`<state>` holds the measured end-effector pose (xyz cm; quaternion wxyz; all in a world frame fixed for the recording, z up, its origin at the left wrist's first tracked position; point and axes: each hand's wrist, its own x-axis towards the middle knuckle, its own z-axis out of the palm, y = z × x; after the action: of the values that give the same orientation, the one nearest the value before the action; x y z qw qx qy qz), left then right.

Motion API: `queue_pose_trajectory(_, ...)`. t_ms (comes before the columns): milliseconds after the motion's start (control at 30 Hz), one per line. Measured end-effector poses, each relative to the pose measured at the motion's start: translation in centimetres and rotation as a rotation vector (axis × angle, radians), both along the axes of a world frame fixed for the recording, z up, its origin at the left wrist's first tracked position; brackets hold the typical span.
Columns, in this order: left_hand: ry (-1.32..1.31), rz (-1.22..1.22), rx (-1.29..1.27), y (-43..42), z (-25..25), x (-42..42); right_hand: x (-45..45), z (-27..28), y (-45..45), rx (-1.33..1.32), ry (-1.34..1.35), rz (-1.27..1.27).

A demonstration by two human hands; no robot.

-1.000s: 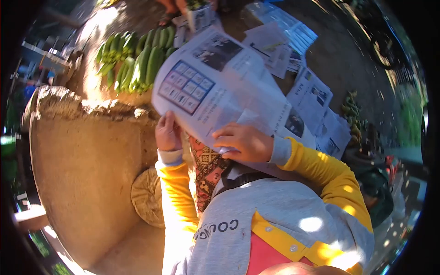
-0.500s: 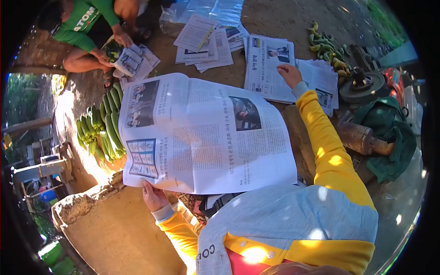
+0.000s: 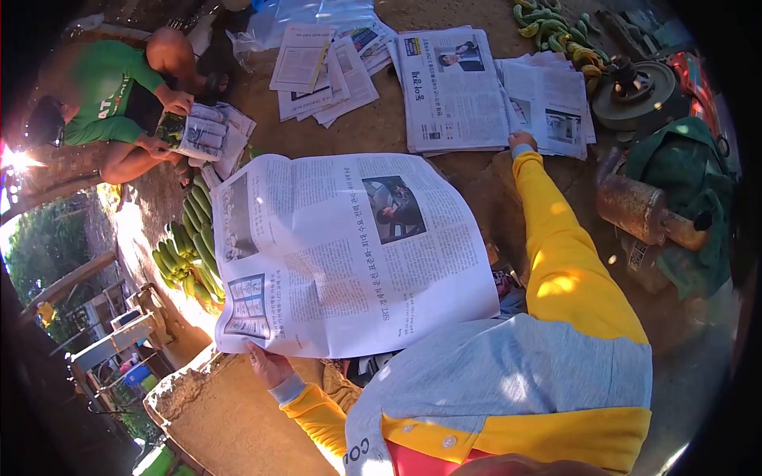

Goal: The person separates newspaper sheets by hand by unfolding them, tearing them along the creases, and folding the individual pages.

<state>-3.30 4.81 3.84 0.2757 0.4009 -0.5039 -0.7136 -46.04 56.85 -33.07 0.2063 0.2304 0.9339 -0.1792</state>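
Observation:
A large open newspaper sheet (image 3: 333, 278) with Korean print spreads across my lap. My left hand (image 3: 270, 366) pinches its lower left edge, thumb on top. My right hand (image 3: 521, 143) is at the near right corner of a newspaper stack (image 3: 448, 99), its fingers closed on the paper's edge; how many sheets they hold is hidden. More folded newspapers (image 3: 559, 99) lie against the stack's right side.
Green bananas (image 3: 194, 226) lie left of the sheet, loose papers (image 3: 325, 75) beyond it. A co-worker in a green shirt (image 3: 107, 99) holds a newspaper-wrapped bundle (image 3: 198, 136). Right are yellowing bananas (image 3: 556, 36), a metal wheel (image 3: 639, 95) and a rusty canister (image 3: 631, 208).
My right hand has come down from above the newspapers to the stack's near corner and closed there. My left hand keeps hold of the sheet. The view has shifted.

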Motion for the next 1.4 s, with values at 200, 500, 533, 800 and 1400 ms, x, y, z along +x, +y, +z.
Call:
queue_pose_trajectory(200,0.004,0.02,-0.026,1.0,0.5,-0.9,-1.3,-0.4,-0.4,0.089,-0.156,0.082)
queue_pose_trajectory(500,-0.024,0.065,-0.034,1.0,0.3,-0.2,-1.9,-3.3,-0.1,0.1,-0.161,0.069)
queue_pose_trajectory(533,-0.019,0.062,-0.037,1.2,0.4,-0.2,-1.5,-2.0,-0.7,0.056,-0.1,0.021)
queue_pose_trajectory(800,-0.022,0.041,-0.074,1.8,0.4,-0.3,-2.0,-1.2,-1.7,-0.248,0.259,-0.154)
queue_pose_trajectory(1400,0.01,0.079,0.006,6.9,0.3,0.2,-10.1,20.0,-10.3,-1.026,0.318,-0.076)
